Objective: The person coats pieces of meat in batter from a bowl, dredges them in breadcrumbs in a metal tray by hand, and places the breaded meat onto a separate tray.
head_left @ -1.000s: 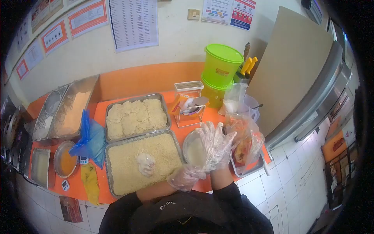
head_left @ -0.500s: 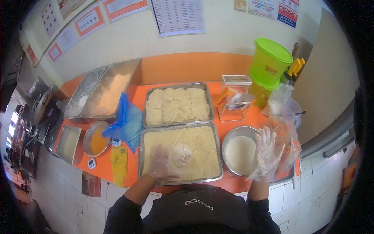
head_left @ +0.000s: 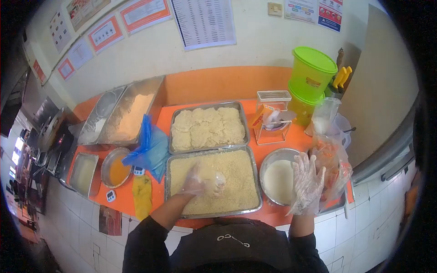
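Note:
My left hand [head_left: 195,183], in a clear plastic glove, is down in the crumb tray [head_left: 241,210], beside a pale coated piece [head_left: 217,183] lying on the crumbs. Its fingers are partly sunk or blurred, so their grip is unclear. My right hand [head_left: 307,185], gloved and smeared with white batter, is held over the right rim of the metal bowl of white batter [head_left: 278,179]. Its fingers are spread and hold nothing. Behind the crumb tray, a second tray [head_left: 246,132] holds several flat crumb-coated pieces.
Metal bins with orange and white powder [head_left: 132,119], a blue bag [head_left: 154,150], a bowl of orange liquid [head_left: 119,172] and a yellow cloth [head_left: 142,195] are at left. Green tubs [head_left: 313,68], a wire rack [head_left: 273,116] and a plastic bag of food [head_left: 330,164] are at right.
My hands have moved apart. The left went from the right hand's wrist into the crumb tray; the right stayed by the batter bowl. The view turned left.

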Demonstrator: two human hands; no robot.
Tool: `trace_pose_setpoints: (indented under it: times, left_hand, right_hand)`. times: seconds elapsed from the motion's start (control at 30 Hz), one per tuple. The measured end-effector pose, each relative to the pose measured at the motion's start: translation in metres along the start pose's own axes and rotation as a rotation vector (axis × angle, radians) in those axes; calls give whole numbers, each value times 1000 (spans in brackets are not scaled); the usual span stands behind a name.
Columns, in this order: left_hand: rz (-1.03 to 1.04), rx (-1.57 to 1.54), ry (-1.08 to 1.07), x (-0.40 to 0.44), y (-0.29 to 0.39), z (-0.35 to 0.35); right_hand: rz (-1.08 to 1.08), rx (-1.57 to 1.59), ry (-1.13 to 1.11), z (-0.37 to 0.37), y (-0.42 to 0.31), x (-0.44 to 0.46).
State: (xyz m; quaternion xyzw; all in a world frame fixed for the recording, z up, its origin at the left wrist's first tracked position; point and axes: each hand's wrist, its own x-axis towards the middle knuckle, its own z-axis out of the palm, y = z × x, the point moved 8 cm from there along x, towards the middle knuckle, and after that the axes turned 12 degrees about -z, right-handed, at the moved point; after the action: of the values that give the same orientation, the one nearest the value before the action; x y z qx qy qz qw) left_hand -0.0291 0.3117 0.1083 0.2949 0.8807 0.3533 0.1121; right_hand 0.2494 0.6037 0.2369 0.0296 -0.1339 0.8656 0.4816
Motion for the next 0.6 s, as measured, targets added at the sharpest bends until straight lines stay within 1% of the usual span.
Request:
trace_pose_setpoints:
  times: [0.1, 0.2, 0.3, 0.4, 0.5, 0.6]
  left_hand:
    - [360, 461, 91, 16, 10, 6]
    - [-14, 791, -245, 0, 23, -11]
    - [191, 639, -269, -22, -8, -1]
    - [-152, 341, -397, -32, -56, 10]
    - [360, 444, -163, -44, -63, 20]
    - [169, -66, -130, -33, -2, -13]
  right_hand:
    - [-10, 22, 70, -3, 2, -2]
    - [-13, -23, 73, -3, 3, -3]
    - [-30, -39, 64, -4, 1, -4]
    - [-35, -6, 73, -7, 2, -3]
    - [-28, -24, 109, -9, 8, -4]
    - [1, -95, 70, -10, 14, -2]
